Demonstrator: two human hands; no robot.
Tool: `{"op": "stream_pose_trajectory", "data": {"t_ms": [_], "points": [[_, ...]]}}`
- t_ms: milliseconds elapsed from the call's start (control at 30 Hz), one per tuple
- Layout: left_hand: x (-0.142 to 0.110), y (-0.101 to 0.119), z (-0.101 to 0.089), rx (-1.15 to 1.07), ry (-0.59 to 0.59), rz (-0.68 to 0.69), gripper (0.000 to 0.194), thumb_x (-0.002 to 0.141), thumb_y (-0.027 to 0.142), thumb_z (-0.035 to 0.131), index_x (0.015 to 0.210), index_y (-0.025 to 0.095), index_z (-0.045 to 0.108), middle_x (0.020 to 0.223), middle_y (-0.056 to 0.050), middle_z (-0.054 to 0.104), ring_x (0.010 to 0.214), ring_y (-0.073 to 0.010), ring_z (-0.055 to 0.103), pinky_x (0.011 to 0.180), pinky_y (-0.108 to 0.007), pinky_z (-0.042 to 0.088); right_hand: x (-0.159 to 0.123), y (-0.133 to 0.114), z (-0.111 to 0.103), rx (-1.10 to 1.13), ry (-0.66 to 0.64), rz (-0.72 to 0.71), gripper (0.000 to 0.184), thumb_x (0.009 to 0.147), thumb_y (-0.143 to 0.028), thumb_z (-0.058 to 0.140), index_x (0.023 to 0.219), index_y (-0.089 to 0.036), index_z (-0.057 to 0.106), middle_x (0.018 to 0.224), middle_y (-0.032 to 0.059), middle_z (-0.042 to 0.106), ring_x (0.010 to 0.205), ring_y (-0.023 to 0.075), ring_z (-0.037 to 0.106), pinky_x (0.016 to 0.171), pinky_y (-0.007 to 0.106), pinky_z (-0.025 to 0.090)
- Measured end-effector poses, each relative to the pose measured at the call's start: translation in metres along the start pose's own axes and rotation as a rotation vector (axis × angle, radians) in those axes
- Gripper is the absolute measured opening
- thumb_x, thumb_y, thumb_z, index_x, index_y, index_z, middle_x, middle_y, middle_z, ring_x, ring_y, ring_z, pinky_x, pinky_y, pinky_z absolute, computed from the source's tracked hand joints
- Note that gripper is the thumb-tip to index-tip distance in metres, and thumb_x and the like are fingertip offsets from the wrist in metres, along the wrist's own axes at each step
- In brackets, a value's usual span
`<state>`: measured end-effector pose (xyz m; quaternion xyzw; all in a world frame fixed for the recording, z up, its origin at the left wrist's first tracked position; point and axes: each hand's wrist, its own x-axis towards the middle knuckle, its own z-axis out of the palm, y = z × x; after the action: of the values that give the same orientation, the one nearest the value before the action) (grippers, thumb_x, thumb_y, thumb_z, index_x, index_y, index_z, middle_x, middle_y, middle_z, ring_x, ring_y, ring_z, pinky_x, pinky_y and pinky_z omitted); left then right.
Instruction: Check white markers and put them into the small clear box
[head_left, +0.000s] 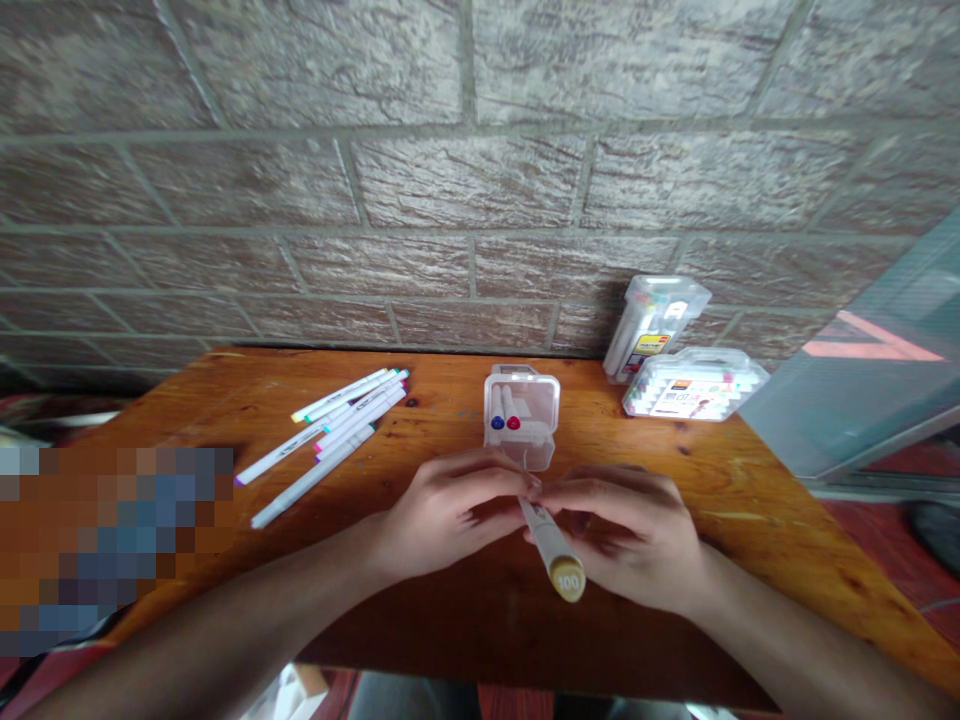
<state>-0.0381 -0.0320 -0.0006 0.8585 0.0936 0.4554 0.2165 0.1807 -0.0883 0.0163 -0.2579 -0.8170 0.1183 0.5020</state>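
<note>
A white marker [546, 535] with a mustard-yellow end numbered 100 points toward me over the front half of the table. My left hand [469, 505] pinches its far part from the left, fingers closed. From the right, my right hand [630, 525] grips the same marker, its fingertips meeting those of the left. The marker's far tip is hidden behind the fingers. Just beyond my hands lies a clear plastic case [544, 408], its opening toward me. Inside it are a blue-ended marker [498, 422] and a red-ended marker [514, 422].
Several loose white markers [345, 425] lie in a pile on the wooden table [450, 600] at left. At the back right stand a tall clear marker case [652, 325] and a wider, filled marker box [694, 385]. A brick-patterned wall [420, 190] rises behind the table.
</note>
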Motion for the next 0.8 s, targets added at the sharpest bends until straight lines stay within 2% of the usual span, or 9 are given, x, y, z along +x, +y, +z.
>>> {"op": "stream_pose_trajectory", "data": {"t_ms": [167,300,433,633,800], "points": [[0.003,0.002,-0.001,-0.004,-0.001,0.012,0.015,0.092,0.014,0.079,0.106,0.014,0.075,0.097,-0.011,0.081,0.087,-0.0187,0.080,0.081,-0.025,0.066,-0.001,-0.002,0.000,-0.010,0.014,0.014,0.027,0.084,-0.011,0.086,0.108,-0.015,0.076,0.078,0.0050,0.079,0.056,0.0134,0.071,0.054,0.022,0.055],[0.005,0.003,-0.001,0.004,0.014,0.027,0.015,0.089,0.012,0.082,0.102,0.012,0.075,0.093,-0.011,0.079,0.082,-0.0182,0.077,0.075,-0.025,0.064,0.000,-0.006,-0.004,-0.046,0.013,0.017,0.023,0.085,-0.015,0.086,0.105,-0.015,0.076,0.080,0.0060,0.082,0.060,0.0158,0.076,0.057,0.022,0.059],[0.006,0.004,-0.002,0.022,0.034,0.042,0.016,0.088,0.011,0.083,0.102,0.013,0.075,0.092,-0.011,0.078,0.081,-0.0179,0.076,0.074,-0.026,0.063,0.003,-0.010,-0.007,-0.065,0.011,0.017,0.021,0.085,-0.012,0.084,0.104,-0.015,0.076,0.085,0.0072,0.084,0.066,0.0165,0.080,0.063,0.021,0.062],[0.008,0.006,-0.004,0.057,0.102,0.066,0.021,0.085,0.007,0.084,0.102,0.012,0.076,0.091,-0.011,0.078,0.082,-0.0182,0.075,0.077,-0.027,0.064,0.002,-0.010,-0.006,-0.040,0.062,0.035,0.028,0.081,-0.004,0.081,0.106,-0.015,0.077,0.090,0.0065,0.084,0.074,0.0145,0.081,0.071,0.017,0.064],[0.012,0.008,-0.007,0.090,0.183,0.079,0.023,0.083,0.005,0.085,0.102,0.014,0.075,0.091,-0.008,0.077,0.082,-0.0168,0.074,0.075,-0.028,0.062,0.001,-0.011,-0.008,-0.051,0.112,0.059,0.032,0.080,-0.001,0.079,0.107,-0.019,0.076,0.089,0.0039,0.083,0.072,0.0142,0.080,0.070,0.018,0.064]]}}
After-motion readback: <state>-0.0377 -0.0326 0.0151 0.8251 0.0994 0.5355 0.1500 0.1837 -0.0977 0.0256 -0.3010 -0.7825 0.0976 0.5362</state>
